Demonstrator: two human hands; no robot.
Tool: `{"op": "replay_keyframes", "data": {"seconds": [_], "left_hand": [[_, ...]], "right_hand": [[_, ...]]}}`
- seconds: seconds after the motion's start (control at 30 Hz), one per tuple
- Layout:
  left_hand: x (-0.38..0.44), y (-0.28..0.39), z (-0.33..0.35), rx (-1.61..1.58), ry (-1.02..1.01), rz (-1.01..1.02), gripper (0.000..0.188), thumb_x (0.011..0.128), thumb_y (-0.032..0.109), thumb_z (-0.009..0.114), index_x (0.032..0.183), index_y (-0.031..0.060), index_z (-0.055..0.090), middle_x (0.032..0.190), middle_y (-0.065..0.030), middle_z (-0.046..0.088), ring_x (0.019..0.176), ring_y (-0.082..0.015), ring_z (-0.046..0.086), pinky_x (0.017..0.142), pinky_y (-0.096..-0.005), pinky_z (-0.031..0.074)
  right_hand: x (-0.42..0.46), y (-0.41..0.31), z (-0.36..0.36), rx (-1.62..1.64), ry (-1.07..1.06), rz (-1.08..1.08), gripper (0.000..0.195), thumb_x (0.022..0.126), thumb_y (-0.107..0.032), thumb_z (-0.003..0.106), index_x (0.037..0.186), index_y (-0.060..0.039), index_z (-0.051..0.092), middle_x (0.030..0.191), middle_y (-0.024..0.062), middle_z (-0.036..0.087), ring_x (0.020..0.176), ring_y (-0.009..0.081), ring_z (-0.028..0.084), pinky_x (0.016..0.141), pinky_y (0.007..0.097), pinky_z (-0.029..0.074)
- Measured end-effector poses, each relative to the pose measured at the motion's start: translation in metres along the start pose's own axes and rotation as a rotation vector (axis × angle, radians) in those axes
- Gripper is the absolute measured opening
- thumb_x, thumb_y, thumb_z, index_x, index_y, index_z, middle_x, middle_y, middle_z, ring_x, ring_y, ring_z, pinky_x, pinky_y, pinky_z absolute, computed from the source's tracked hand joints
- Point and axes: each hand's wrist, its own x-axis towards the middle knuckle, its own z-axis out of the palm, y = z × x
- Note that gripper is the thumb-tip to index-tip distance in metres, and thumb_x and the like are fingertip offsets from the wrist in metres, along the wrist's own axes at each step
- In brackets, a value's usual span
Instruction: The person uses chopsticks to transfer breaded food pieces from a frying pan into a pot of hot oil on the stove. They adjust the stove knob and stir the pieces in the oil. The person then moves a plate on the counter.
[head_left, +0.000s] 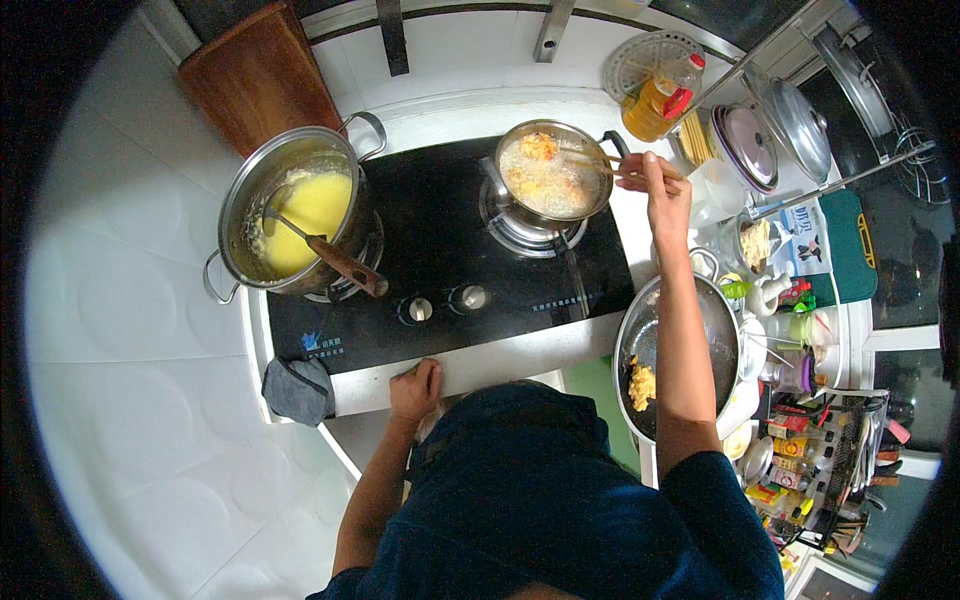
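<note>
My right hand (657, 184) is closed around a pair of wooden chopsticks (592, 161). Their far ends reach over a small metal pot (501, 161) on the right burner, beside a golden fried piece (538, 146) in bubbling oil (551, 196). More pieces lie lower in the same oil. My left hand (416, 390) rests on the stove's front edge, fingers curled, with nothing seen in it. On the left burner stands a large metal pot (229, 217) holding yellow batter (311, 210) and a ladle (330, 255) with a wooden handle.
A dark pan (712, 322) with a fried piece (641, 386) sits under my right forearm. A grey cloth (296, 391) lies at the stove's left corner. Behind are a wooden cutting board (262, 82) and an oil bottle (652, 109). Seasoning bottles (791, 448) crowd the right side.
</note>
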Motion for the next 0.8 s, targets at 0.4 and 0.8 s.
{"op": "replay_keyframes", "data": {"seconds": [0.4, 0.8], "left_hand": [[-0.001, -0.002, 0.002, -0.013, 0.005, 0.014, 0.011, 0.086, 0.021, 0.055, 0.083, 0.0103, 0.055, 0.068, -0.0081, 0.062, 0.055, -0.0268, 0.06, 0.05, -0.0387, 0.046], [-0.001, -0.001, 0.0, -0.011, -0.028, -0.011, 0.011, 0.086, 0.022, 0.053, 0.085, 0.0106, 0.054, 0.069, -0.0084, 0.062, 0.056, -0.0284, 0.06, 0.051, -0.0406, 0.046]], "right_hand": [[-0.032, -0.011, -0.034, 0.136, 0.181, 0.1, 0.041, 0.093, -0.031, 0.048, 0.091, 0.0079, 0.059, 0.076, 0.0173, 0.063, 0.059, 0.0222, 0.064, 0.056, 0.0305, 0.055], [-0.044, 0.0, -0.035, 0.169, 0.206, 0.094, 0.037, 0.093, -0.027, 0.048, 0.092, 0.0083, 0.058, 0.078, 0.0181, 0.063, 0.061, 0.0229, 0.064, 0.058, 0.0305, 0.056]]}}
